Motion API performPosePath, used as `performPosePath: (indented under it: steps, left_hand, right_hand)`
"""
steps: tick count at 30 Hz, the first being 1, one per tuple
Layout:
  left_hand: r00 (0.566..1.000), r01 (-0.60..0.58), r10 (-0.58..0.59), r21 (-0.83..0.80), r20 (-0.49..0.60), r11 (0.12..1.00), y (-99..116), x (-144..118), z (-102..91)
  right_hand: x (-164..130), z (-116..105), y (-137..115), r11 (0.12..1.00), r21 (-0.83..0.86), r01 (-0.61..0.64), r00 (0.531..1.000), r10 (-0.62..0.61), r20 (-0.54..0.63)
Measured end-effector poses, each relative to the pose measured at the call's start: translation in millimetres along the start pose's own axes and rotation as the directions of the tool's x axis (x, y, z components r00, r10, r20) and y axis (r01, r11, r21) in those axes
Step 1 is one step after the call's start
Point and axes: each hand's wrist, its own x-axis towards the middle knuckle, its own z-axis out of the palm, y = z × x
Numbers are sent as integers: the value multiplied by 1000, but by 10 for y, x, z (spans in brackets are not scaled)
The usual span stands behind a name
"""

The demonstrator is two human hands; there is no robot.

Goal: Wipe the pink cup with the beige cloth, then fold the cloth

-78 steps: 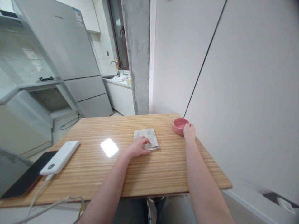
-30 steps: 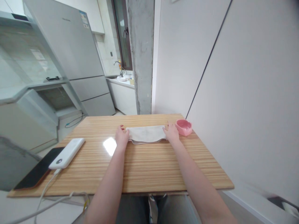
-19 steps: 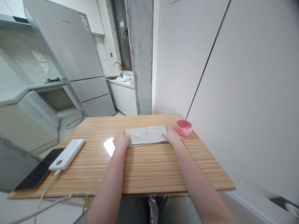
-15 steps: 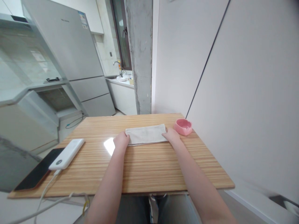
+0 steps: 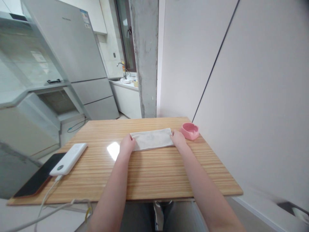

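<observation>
From my seat, the near half of the tabletop (image 5: 154,174) lies bare, so either hand passes freely there. My right hand (image 5: 178,139) is hemmed by the pink bowl (image 5: 190,130) just beside it, with the wall (image 5: 241,96) close behind. Far left, the power bank (image 5: 69,159) and phone (image 5: 31,183) block the corner.

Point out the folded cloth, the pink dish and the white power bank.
folded cloth (image 5: 152,139), head view, middle of its top face.
pink dish (image 5: 190,130), head view, its rim.
white power bank (image 5: 69,159), head view, middle of its top.
</observation>
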Motion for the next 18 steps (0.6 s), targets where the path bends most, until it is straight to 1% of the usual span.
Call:
performPosePath:
  steps: [4, 9, 11, 13, 14, 15, 16, 17, 18]
  left_hand:
    - [999, -14, 14, 7, 33, 1000, -25, 1, 9]
    - [999, -17, 16, 11, 41, 1000, -58, -2, 40]
    - [1000, -12, 12, 28, 11, 1000, -21, -33, 30]
    - [996, -40, 43, 42, -73, 998, 59, -78, 28]
    - [990, -88, 91, 32, -108, 996, 112, -101, 40]
    - [978, -167, 165, 1, -126, 986, 166, -122, 64]
    - [959, -264, 256, -56, -122, 963, 218, -138, 102]
    - [932, -360, 349, -138, -99, 923, 262, -149, 151]
    - [903, -428, 422, -227, -77, 875, 294, -154, 207]
  right_hand:
    - [8, 35, -1, 1000, 18, 9, 1000, -9, 12]
    - [-15, 61, 3, 1000, 13, 0, 1000, 0, 29]
    - [-46, 44, -31, 1000, -2, -8, 1000, 7, -30]
    - [-81, 35, -104, 999, -15, 29, 986, -31, -161]
    - [-96, 42, -152, 997, -15, 78, 971, -80, -224]
    - [-106, 61, -202, 989, -14, 150, 953, -149, -264]
    - [-111, 92, -249, 971, -12, 237, 935, -231, -270]
    - [-111, 134, -290, 947, -11, 322, 918, -315, -240]
    - [-106, 185, -319, 920, -12, 391, 904, -387, -182]
